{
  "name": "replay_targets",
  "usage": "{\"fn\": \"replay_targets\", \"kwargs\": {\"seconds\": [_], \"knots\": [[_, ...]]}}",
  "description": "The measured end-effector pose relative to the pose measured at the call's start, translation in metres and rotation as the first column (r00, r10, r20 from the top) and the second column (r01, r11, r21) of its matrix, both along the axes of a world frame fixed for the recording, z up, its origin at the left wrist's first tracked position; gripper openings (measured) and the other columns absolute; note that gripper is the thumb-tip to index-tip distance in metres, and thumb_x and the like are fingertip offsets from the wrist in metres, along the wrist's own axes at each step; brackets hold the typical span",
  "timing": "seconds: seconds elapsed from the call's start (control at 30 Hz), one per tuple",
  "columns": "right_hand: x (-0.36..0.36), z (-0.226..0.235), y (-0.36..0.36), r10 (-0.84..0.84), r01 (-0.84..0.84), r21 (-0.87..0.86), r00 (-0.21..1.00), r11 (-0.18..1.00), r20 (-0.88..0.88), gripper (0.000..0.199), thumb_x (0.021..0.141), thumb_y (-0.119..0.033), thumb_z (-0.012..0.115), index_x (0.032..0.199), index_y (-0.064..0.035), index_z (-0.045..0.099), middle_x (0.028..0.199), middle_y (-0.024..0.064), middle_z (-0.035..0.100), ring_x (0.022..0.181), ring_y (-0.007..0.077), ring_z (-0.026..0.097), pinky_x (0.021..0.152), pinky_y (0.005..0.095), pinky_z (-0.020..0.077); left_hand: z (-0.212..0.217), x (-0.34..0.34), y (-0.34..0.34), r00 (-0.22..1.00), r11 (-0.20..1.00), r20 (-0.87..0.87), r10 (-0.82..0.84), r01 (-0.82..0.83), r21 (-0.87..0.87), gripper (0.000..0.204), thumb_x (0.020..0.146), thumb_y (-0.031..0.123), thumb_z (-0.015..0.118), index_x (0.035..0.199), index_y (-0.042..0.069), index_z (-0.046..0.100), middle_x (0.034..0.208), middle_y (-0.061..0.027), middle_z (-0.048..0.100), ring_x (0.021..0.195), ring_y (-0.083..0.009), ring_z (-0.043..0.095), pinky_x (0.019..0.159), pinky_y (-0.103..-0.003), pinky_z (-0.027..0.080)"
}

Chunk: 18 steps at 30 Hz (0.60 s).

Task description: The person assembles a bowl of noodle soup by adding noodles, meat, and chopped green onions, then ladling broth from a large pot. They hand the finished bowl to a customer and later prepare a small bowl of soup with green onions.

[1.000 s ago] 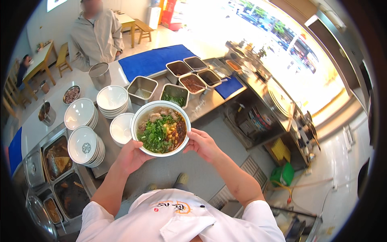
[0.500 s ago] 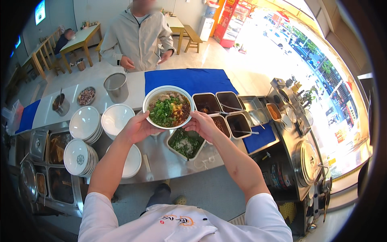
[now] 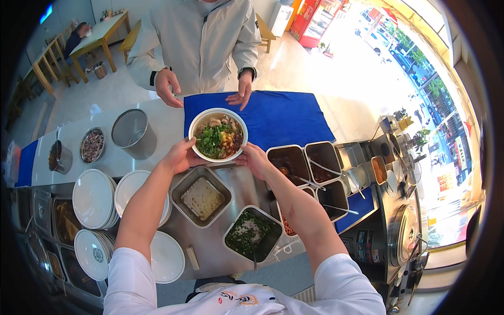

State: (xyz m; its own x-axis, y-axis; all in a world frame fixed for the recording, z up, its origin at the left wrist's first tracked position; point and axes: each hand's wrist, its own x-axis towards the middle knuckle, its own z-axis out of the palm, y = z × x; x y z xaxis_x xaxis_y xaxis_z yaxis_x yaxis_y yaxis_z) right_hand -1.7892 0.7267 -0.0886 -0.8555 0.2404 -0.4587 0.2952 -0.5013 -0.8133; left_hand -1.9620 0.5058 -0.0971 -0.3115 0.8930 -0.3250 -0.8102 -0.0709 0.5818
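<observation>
A white bowl of soup, topped with chopped green herbs, yellow bits, meat slices and red chili oil, is held level over the counter. My left hand grips its left side, thumb at the rim. My right hand grips the right side the same way. Beyond the bowl lies a blue cloth. Across the counter a person in a light jacket holds both hands out near the bowl, fingers apart and not touching it.
Stacked white bowls stand at left. Behind them are a metal strainer pot and a dish of meat pieces. A tub of minced garlic, a tub of chopped greens and sauce tubs with ladles sit near my forearms.
My arms have stretched forward over the counter with the bowl, toward the blue cloth. The person opposite has come closer and reached both hands toward it. The garlic tub has come into view.
</observation>
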Motion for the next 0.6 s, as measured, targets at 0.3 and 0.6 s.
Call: {"fn": "replay_targets", "kwargs": {"seconds": [0.3, 0.6], "knots": [[-0.053, -0.062, 0.021, -0.005, 0.006, -0.012, 0.992, 1.000, 0.125, 0.029, 0.104, -0.021, 0.039, 0.124, -0.0066, 0.054, 0.110, 0.0066, 0.066, 0.091, 0.0169, 0.065, 0.084, 0.0328, 0.0515, -0.111, -0.072, 0.022, 0.990, 0.995, 0.141, -0.008, -0.007, 0.102, 0.043, 0.105, 0.025, 0.046, 0.143, 0.006, 0.039, 0.142, -0.0106, 0.048, 0.131, -0.0236, 0.049, 0.109, -0.044, 0.042], [0.005, -0.043, 0.020, -0.074, -0.033, 0.413, 0.968, 0.910, 0.241, 0.059, 0.100, -0.030, 0.057, 0.142, 0.0064, 0.038, 0.124, 0.0166, 0.060, 0.096, 0.0207, 0.065, 0.085, 0.0315, 0.0542, -0.169, -0.054, -0.024, 0.992, 0.990, 0.003, 0.125, -0.125, -0.061, 0.043, 0.100, 0.028, 0.052, 0.136, 0.006, 0.048, 0.138, -0.0118, 0.053, 0.128, -0.0237, 0.051, 0.111, -0.041, 0.039]]}}
